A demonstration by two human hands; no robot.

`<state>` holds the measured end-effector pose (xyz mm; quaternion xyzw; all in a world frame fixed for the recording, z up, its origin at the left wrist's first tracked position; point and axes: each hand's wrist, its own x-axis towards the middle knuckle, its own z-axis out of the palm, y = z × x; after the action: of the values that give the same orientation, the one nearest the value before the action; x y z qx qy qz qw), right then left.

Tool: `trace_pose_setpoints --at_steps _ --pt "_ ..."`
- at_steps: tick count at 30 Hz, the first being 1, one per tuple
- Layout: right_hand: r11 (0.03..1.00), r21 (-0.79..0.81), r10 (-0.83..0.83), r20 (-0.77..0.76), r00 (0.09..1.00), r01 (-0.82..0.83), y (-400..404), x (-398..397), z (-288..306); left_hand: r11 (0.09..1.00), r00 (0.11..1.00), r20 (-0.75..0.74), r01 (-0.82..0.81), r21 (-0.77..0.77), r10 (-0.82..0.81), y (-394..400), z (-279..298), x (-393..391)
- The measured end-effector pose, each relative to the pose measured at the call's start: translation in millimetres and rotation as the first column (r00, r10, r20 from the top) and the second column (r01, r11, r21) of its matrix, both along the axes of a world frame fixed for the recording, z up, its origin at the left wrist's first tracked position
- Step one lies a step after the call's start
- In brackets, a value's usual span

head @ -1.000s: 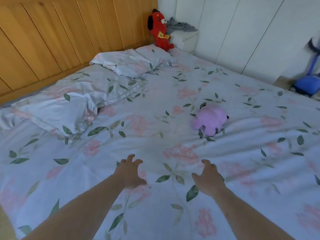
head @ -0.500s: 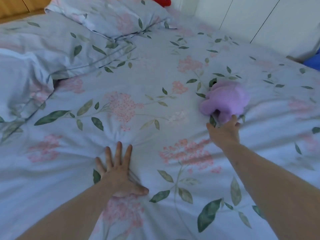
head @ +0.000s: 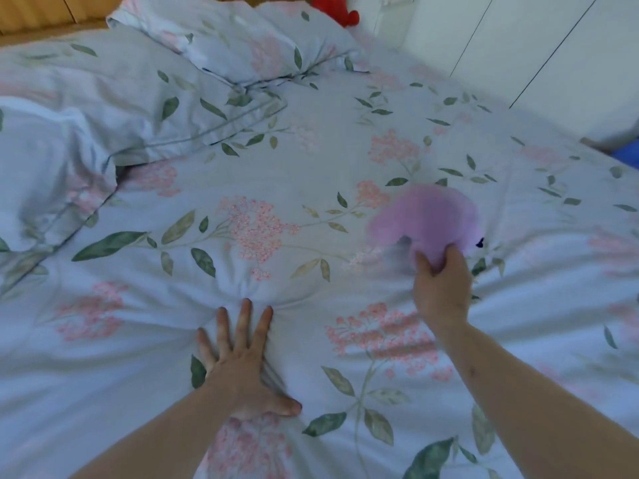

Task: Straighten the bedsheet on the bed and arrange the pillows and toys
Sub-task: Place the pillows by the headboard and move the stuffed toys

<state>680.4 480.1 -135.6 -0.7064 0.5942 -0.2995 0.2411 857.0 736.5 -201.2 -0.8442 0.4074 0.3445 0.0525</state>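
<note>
A pale blue floral bedsheet [head: 311,160] covers the bed. My left hand [head: 242,361] presses flat on it with fingers spread, and the cloth creases around the fingertips. My right hand [head: 441,288] grips the near edge of a purple plush toy [head: 425,219], which is blurred with motion. Two pillows in the same floral cloth lie toward the headboard: a near pillow [head: 114,98], rumpled at the left, and a far pillow [head: 242,39]. A red plush toy [head: 333,8] shows partly at the top edge.
A wooden headboard [head: 34,12] runs along the top left. White wardrobe doors [head: 536,46] stand beyond the bed's right side. A white nightstand [head: 394,22] sits beside the red toy. Something blue [head: 627,157] lies off the bed's right edge.
My right hand reached forward to the purple toy and took hold of it; the toy now moves. My left hand came down flat on the sheet. The view leaned in over the bed.
</note>
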Motion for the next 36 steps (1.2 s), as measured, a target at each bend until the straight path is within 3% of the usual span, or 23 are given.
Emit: trace_pose_setpoints --at_steps 3,5,6,8,13,15,16,20,21,25,28,32,36 --pt "0.963 -0.094 0.255 0.006 0.967 -0.253 68.4 16.6 30.2 0.995 0.997 -0.078 -0.013 -0.102 0.005 1.6 13.7 3.2" --pt "0.920 -0.084 0.383 0.005 0.924 -0.382 107.2 23.1 42.5 0.983 0.975 -0.214 -0.090 -0.157 0.055 -2.0 32.2 10.4" --pt "0.896 -0.080 0.438 -0.017 0.899 -0.438 124.9 25.7 47.7 0.953 0.926 -0.355 -0.217 -0.212 0.132 0.2 44.0 15.2" --pt "0.847 -0.087 0.522 -0.045 0.852 -0.524 162.9 35.6 60.7 0.820 0.706 -0.644 -0.532 -0.210 0.294 26.1 67.6 26.3" --pt "0.726 -0.045 0.687 0.014 0.727 -0.686 254.9 65.8 129.7 0.473 0.410 -0.687 -0.874 -0.109 0.600 153.3 144.2 63.5" --pt "0.664 -0.023 0.748 -0.016 0.664 -0.748 275.2 72.6 151.6 0.329 0.270 -0.739 -0.942 -0.068 0.618 184.1 183.8 75.7" --pt "0.615 -0.019 0.787 -0.050 0.615 -0.788 279.0 68.7 155.1 0.316 0.210 -0.789 -0.948 -0.021 0.577 183.9 196.7 74.4" --pt "0.358 -0.054 0.910 -0.202 0.361 -0.932 331.9 81.5 220.7 0.371 0.212 -0.811 -0.929 0.007 0.546 233.5 303.6 83.5" --pt "0.283 -0.047 0.930 -0.229 0.287 -0.958 351.8 90.4 246.0 0.352 0.219 -0.800 -0.936 -0.010 0.558 253.6 333.1 88.4" --pt "0.072 0.002 0.929 -0.363 0.067 -0.997 401.8 109.5 292.9 0.138 0.141 -0.779 -0.988 -0.071 0.610 306.1 395.3 108.6" --pt "-0.055 -0.004 0.901 -0.431 -0.049 -0.998 435.4 125.9 331.3 0.097 0.127 -0.726 -0.992 -0.083 0.676 356.6 437.5 126.3" --pt "-0.119 0.004 0.862 -0.497 -0.105 -0.993 478.5 148.5 391.8 0.198 0.165 -0.684 -0.980 -0.031 0.711 425.4 486.4 146.7" --pt "-0.094 0.067 0.820 -0.561 -0.115 -0.993 518.5 166.2 423.7 0.270 0.309 -0.623 -0.950 -0.159 0.719 459.5 517.0 156.1"
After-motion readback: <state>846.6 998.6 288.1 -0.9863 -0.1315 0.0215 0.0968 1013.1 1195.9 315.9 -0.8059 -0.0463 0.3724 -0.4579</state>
